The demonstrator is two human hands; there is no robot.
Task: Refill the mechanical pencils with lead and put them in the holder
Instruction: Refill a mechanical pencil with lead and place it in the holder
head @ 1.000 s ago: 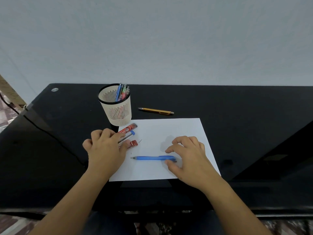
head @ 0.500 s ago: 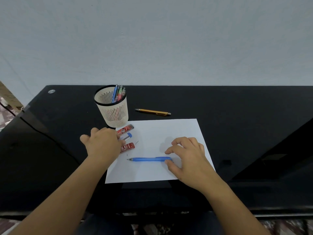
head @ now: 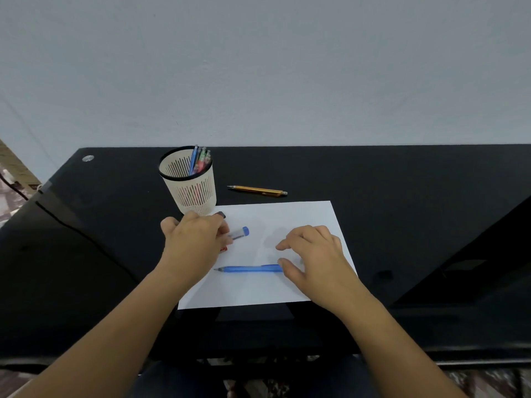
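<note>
No text is legible; the red lead case seems mostly hidden.

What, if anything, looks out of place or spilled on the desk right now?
Nothing looks spilled or damaged. Only the yellow pencil stands out: it lies alone on the black desk, beyond the paper, while the blue pencil lies on it.

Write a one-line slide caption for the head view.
Lead refill: left hand on a blue-capped lead tube, right hand touching the blue mechanical pencil on white paper, pencil holder nearby.
</note>
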